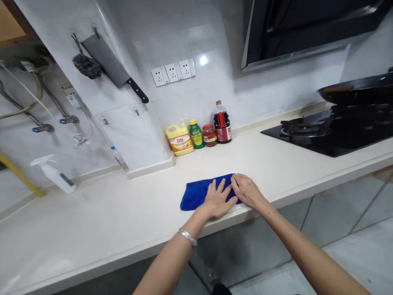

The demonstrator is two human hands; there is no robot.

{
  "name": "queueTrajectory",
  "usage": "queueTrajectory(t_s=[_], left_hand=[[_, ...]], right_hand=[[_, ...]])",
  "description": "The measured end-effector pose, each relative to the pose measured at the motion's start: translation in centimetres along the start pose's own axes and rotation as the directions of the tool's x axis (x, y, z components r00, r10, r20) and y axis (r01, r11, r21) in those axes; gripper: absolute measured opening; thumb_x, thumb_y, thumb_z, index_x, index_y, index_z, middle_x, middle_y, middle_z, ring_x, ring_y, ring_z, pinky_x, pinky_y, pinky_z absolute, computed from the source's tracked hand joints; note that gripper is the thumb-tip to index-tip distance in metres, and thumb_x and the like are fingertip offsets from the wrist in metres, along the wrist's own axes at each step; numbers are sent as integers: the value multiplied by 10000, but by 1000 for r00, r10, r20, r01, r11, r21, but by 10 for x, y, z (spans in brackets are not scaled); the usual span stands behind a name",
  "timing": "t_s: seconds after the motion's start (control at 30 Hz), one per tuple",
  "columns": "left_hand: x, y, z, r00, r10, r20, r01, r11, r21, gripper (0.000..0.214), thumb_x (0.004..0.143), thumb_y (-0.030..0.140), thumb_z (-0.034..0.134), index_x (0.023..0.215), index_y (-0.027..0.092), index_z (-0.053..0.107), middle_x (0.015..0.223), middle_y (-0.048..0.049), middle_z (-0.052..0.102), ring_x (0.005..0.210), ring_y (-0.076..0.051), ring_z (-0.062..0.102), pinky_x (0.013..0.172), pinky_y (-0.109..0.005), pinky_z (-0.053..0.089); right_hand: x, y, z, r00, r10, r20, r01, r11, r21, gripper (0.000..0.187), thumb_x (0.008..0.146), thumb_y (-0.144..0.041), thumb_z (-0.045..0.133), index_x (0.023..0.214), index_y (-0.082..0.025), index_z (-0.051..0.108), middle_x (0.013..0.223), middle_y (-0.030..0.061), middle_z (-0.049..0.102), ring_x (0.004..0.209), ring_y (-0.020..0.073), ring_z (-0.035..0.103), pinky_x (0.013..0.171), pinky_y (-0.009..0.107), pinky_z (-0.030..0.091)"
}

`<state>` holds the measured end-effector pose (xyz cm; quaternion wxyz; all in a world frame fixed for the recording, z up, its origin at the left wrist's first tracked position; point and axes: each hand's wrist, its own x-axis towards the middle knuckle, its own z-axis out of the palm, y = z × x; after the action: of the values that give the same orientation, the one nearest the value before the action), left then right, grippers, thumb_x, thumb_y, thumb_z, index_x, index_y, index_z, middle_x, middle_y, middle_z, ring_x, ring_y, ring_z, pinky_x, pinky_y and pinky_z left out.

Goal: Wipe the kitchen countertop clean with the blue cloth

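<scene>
A blue cloth (196, 192) lies flat on the cream countertop (123, 221) near its front edge. My left hand (216, 200) rests on the cloth's right half, fingers stretched out flat and spread. A silver bracelet sits on that wrist. My right hand (247, 190) lies beside it at the cloth's right end, fingers pressed down flat on the fabric. Neither hand grips anything.
Against the back wall stand a yellow detergent jug (179, 140), a green bottle (196, 134), a red-lidded jar (210, 135) and a dark sauce bottle (222, 123). A black gas hob (331, 133) with a pan (356, 91) is at the right. A spray bottle (55, 174) lies at left. A cleaver (112, 67) hangs on the wall.
</scene>
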<state>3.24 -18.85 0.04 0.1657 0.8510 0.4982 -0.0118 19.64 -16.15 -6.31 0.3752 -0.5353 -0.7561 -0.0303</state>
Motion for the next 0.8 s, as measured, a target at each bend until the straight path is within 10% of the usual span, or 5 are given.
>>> queueTrajectory(t_s=[0.13,0.27,0.4,0.63,0.8], left_hand=[[-19,-61,-37,983,174,-66,-185,958,-219,680,969,655,288,1403,248,616,1600,-39,445,1498,-237,384,1294,-398,215],[-29,-142,-47,880,-197,-433,-33,882,-470,670,903,668,400,1277,192,686,1362,-88,677,1295,-272,604,1167,-433,449],[-35,-195,-41,772,-463,-435,43,721,-692,697,881,650,390,1264,133,657,1116,-122,770,1015,-268,725,882,-392,610],[-37,-198,-42,718,-453,-528,221,868,-445,645,852,542,300,1194,177,707,1218,-115,745,1203,-329,660,1115,-468,469],[-33,-199,-39,748,-342,-569,231,938,-260,737,838,551,249,1267,139,685,1315,-133,698,1243,-337,637,1104,-442,481]], right_hand=[[4,-11,-3,999,11,-30,-13,997,-75,341,978,-220,394,1169,-113,655,1240,174,684,1239,264,592,1110,395,436],[10,-18,-6,991,-36,126,44,998,-54,320,961,-199,425,1149,-139,677,1131,123,723,1078,213,655,1025,330,479],[14,-18,-10,986,2,165,13,996,-87,316,956,-186,430,1146,-143,679,1121,110,728,1064,204,658,1009,320,475],[16,-49,-24,935,67,347,26,966,-257,370,981,-180,372,1188,-67,658,1193,202,693,1195,285,623,1087,429,454],[14,-100,-6,921,-75,382,109,992,-67,570,1034,-458,352,1534,-191,410,1631,161,367,1524,347,296,1222,687,223]])
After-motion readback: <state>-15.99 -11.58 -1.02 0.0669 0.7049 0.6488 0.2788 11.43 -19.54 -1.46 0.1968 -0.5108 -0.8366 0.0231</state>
